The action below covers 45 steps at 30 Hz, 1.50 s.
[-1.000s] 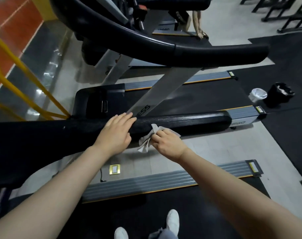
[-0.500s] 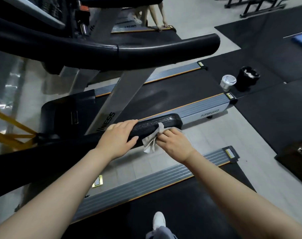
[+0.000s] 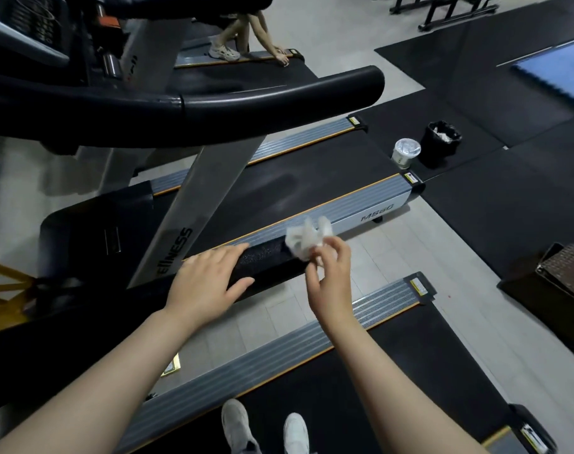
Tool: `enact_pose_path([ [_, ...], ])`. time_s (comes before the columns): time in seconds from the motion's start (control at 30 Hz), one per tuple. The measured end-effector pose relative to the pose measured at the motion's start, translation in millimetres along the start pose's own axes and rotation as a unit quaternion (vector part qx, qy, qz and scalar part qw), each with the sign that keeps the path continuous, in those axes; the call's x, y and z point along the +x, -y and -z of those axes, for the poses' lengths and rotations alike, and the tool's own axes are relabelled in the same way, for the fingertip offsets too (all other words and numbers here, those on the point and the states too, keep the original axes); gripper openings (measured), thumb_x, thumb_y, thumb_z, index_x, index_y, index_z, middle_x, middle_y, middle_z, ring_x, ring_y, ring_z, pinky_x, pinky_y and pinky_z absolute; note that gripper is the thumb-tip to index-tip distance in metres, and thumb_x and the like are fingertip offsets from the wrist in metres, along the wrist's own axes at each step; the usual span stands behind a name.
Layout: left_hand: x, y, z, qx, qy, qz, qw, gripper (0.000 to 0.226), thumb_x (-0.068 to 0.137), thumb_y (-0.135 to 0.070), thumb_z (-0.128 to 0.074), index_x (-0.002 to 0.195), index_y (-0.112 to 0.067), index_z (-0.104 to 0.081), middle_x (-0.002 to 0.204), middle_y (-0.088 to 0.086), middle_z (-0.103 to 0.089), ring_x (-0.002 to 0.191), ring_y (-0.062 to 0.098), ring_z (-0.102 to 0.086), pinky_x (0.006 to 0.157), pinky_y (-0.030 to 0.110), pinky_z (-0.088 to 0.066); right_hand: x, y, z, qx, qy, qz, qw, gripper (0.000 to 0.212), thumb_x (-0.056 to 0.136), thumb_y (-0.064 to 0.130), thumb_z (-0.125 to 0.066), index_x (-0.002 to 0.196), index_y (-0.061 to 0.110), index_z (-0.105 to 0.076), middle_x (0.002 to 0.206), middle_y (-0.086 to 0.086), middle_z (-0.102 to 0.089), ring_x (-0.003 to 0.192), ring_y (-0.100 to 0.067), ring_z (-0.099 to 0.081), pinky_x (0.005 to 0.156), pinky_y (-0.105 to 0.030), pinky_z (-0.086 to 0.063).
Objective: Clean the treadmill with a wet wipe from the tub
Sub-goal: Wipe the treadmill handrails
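Note:
I stand on a treadmill and its black padded handrail (image 3: pixel 266 258) runs across the middle of the view. My left hand (image 3: pixel 210 286) rests flat on the rail, fingers straight, thumb over the near side. My right hand (image 3: pixel 331 276) pinches a crumpled white wet wipe (image 3: pixel 306 239) just past the rail's end, lifted off the surface. The white wipe tub (image 3: pixel 405 153) stands on the floor mat at the far end of the neighbouring treadmill (image 3: pixel 311 178).
A black bin (image 3: pixel 442 142) with used wipes sits beside the tub. The neighbouring treadmill's black handrail (image 3: pixel 246 106) crosses the top. A person bends over a farther treadmill (image 3: pixel 246 37). A brown box (image 3: pixel 560 283) lies at right. Yellow railing (image 3: pixel 4 283) at left.
My right hand has wiped along the rail to its end and lifted the wipe off it. My left hand has flattened on the rail. The view has swung right.

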<state>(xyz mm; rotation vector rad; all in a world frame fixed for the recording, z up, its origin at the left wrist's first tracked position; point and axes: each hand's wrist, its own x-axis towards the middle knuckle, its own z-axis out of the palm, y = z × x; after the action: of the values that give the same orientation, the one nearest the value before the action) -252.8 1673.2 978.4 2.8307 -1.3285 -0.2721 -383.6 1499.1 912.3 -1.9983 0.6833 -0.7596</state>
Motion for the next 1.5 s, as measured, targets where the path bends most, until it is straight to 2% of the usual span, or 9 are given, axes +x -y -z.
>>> enact_pose_path([
  [0.13,0,3,-1,-0.018,0.011,-0.005,1.000,0.070,0.087,-0.066,-0.027,0.141,-0.026,-0.048,0.130,-0.005,-0.063,0.113,0.022,-0.062,0.089,0.041,-0.049,36,24,6,0.054,0.032,-0.149,0.987,0.033,0.094,0.006,-0.044,0.103,0.035,-0.055,0.103,0.013,-0.063,0.089,-0.006,-0.056,0.073,-0.012,-0.039],
  [0.3,0,12,7,-0.102,0.035,-0.026,0.994,0.069,0.091,-0.059,-0.026,0.153,-0.029,-0.031,0.153,-0.009,-0.043,0.138,0.016,-0.043,0.110,0.036,-0.034,90,38,10,-0.096,0.259,-0.193,0.942,0.033,0.099,0.038,-0.046,0.103,0.017,-0.071,0.107,0.000,-0.071,0.108,-0.019,-0.061,0.087,-0.030,-0.044],
  [0.43,-7,47,24,-0.253,0.055,-0.009,0.966,0.049,0.103,-0.028,-0.047,0.150,-0.032,-0.035,0.155,-0.012,-0.037,0.142,0.006,-0.033,0.113,0.021,-0.024,122,72,-14,-0.344,0.441,-0.141,0.817,0.058,0.100,0.058,-0.035,0.127,0.016,-0.064,0.134,-0.009,-0.059,0.126,-0.027,-0.052,0.097,-0.033,-0.039],
  [0.5,-16,79,27,-0.227,0.055,0.021,0.972,0.043,0.104,-0.026,-0.045,0.147,-0.030,-0.042,0.152,-0.012,-0.042,0.139,0.008,-0.037,0.109,0.021,-0.026,120,89,-41,-0.417,0.494,-0.131,0.752,0.070,0.097,0.066,-0.029,0.141,0.017,-0.051,0.151,-0.008,-0.044,0.138,-0.029,-0.040,0.112,-0.039,-0.031],
  [0.6,-43,132,27,-0.170,0.065,0.075,0.981,0.040,0.104,-0.031,-0.040,0.144,-0.031,-0.046,0.150,-0.012,-0.045,0.137,0.010,-0.041,0.109,0.027,-0.033,91,120,-91,-0.446,0.546,-0.092,0.703,0.083,0.089,0.078,-0.019,0.147,0.022,-0.043,0.157,-0.005,-0.034,0.144,-0.029,-0.031,0.118,-0.051,-0.022],
  [0.77,-106,200,37,-0.134,0.052,0.181,0.973,0.039,0.104,-0.033,-0.037,0.141,-0.032,-0.049,0.144,-0.010,-0.052,0.129,0.011,-0.049,0.100,0.028,-0.041,20,194,-166,-0.344,0.599,0.054,0.721,0.081,0.090,0.079,-0.016,0.138,0.026,-0.053,0.143,-0.009,-0.053,0.132,-0.031,-0.048,0.108,-0.045,-0.036],
  [0.93,-171,262,58,-0.129,0.012,0.300,0.945,0.048,0.104,-0.032,-0.036,0.152,-0.025,-0.035,0.155,0.000,-0.041,0.137,0.021,-0.044,0.107,0.038,-0.040,-43,255,-226,-0.254,0.598,0.187,0.736,0.077,0.089,0.076,-0.032,0.140,0.020,-0.045,0.137,-0.008,-0.054,0.125,-0.031,-0.051,0.099,-0.044,-0.042],
  [1.3,-288,325,67,-0.009,-0.137,0.443,0.886,0.033,0.096,-0.014,-0.050,0.124,-0.019,-0.065,0.122,0.006,-0.068,0.120,0.027,-0.056,0.116,0.045,-0.024,-102,359,-353,-0.146,0.708,0.231,0.651,0.079,0.091,0.071,-0.040,0.149,0.017,-0.038,0.151,-0.008,-0.043,0.136,-0.027,-0.044,0.107,-0.033,-0.037],
  [1.5,-304,326,61,-0.014,-0.179,0.438,0.881,0.034,0.100,-0.023,-0.038,0.114,-0.019,-0.068,0.111,0.004,-0.067,0.118,0.025,-0.055,0.118,0.040,-0.017,-121,372,-373,-0.088,0.703,0.284,0.646,0.074,0.093,0.067,-0.041,0.152,0.023,-0.033,0.151,-0.006,-0.044,0.136,-0.024,-0.044,0.110,-0.041,-0.039],
])
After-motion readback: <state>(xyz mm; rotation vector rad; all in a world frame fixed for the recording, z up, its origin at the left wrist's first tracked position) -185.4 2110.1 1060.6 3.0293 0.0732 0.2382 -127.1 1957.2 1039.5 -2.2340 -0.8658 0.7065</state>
